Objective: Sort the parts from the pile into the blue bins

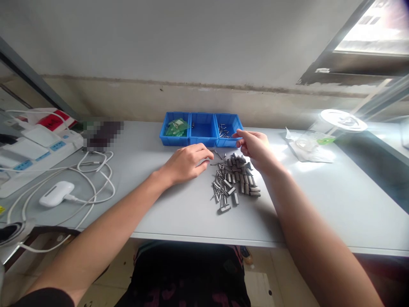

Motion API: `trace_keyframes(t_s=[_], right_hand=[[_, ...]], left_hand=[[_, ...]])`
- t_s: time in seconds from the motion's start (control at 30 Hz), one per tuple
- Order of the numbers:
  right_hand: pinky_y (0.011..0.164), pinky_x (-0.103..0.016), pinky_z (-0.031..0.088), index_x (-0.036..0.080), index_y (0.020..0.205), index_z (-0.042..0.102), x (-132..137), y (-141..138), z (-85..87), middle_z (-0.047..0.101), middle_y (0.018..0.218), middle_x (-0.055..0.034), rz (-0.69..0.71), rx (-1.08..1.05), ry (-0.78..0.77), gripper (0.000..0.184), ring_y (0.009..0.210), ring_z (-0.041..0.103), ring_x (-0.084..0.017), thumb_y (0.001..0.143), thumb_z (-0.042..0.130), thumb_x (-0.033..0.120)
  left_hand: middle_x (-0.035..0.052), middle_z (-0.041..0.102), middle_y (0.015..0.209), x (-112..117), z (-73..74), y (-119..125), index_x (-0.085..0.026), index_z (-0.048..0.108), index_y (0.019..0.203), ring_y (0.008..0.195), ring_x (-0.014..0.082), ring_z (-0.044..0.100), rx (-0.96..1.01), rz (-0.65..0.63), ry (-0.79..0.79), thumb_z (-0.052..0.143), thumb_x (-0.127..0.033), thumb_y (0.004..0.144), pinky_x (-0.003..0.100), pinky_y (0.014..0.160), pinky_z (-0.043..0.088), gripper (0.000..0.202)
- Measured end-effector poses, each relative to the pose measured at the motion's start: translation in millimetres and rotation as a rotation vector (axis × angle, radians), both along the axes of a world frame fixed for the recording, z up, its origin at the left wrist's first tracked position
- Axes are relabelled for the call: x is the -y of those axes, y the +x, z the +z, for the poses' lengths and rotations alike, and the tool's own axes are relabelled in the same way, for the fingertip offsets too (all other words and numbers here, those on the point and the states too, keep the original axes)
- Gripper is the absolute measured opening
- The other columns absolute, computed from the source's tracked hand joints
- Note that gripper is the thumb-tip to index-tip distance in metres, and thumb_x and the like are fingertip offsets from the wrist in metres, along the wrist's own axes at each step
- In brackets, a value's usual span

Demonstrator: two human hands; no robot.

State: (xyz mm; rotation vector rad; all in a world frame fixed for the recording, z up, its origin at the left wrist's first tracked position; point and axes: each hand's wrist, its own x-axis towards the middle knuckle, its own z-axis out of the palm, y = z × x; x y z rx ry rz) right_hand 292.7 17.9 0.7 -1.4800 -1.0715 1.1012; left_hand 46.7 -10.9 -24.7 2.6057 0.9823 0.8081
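My left hand [191, 163] rests at the left side of a heap of small metal parts, its fingers loosely bent and apart, holding nothing I can see. Thin metal pins [219, 187] make up the left of the heap, and short, thick grey metal pieces [244, 177] the right. At the front right corner of the right-hand blue bin [226, 142], my right hand [254, 147] has its thumb and fingertips drawn together; whatever they pinch, if anything, is too small to make out. Several metal pins [223, 129] lie inside that bin.
The left blue bin [175, 141] holds green plastic packets [177, 127]; a small dark piece sits in the middle bin [203, 142]. White cables, a white earbud case [56, 194] and a power strip [41, 157] occupy the left. On the right are a clear plastic container [343, 120] and crumpled packaging [308, 147].
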Motion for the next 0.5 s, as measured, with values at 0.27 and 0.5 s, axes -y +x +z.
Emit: trace_keyframes(t_s=[0.27,0.5], right_hand=[[0.046,-0.021,0.027,0.014,0.080,0.073,6.3,-10.6,0.8,0.056,0.063,0.0000,0.158,0.107,0.110,0.022,0.051,0.040,-0.006,0.094,0.067,0.030],[0.048,-0.023,0.026,0.014,0.079,0.071,7.3,-12.5,1.6,0.056,0.065,0.0002,0.157,0.142,0.118,0.021,0.053,0.039,-0.007,0.093,0.069,0.031]], left_hand=[[-0.0003,0.054,0.157,1.6,-2.5,3.8,-0.032,0.068,0.134,0.144,0.0262,0.049,-0.208,-0.301,-0.026,0.053,-0.006,0.097,0.049,0.113,0.045,0.048],[0.0009,0.072,0.133,0.6,-6.7,7.1,-0.027,0.074,0.120,0.126,0.0247,0.062,-0.191,-0.289,-0.022,0.057,-0.011,0.099,0.043,0.101,0.050,0.032]])
